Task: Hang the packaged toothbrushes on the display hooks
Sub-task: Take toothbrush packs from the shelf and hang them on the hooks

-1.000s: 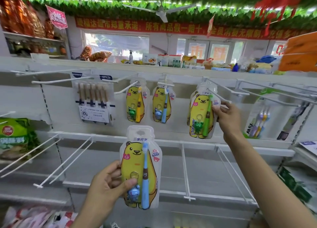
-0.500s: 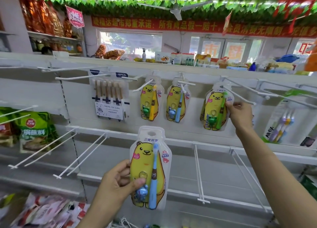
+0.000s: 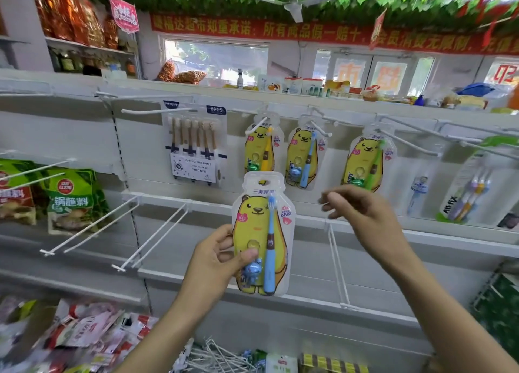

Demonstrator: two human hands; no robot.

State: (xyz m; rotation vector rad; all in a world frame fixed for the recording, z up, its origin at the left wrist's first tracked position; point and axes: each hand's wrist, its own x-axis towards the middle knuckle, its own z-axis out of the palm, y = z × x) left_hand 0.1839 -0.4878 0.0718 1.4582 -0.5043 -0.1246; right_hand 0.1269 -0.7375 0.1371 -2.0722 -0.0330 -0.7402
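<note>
The left hand [image 3: 222, 263] grips a bear toothbrush pack [image 3: 262, 235] upright below the hooks [image 3: 323, 131], while the blurred right hand [image 3: 356, 212] seems loosely open, holding nothing.

Held pack [image 3: 262, 232] before the shelf rail [image 3: 421, 235], below three hung packs [image 3: 304, 159], six-brush pack [image 3: 193, 145] to their left
</note>
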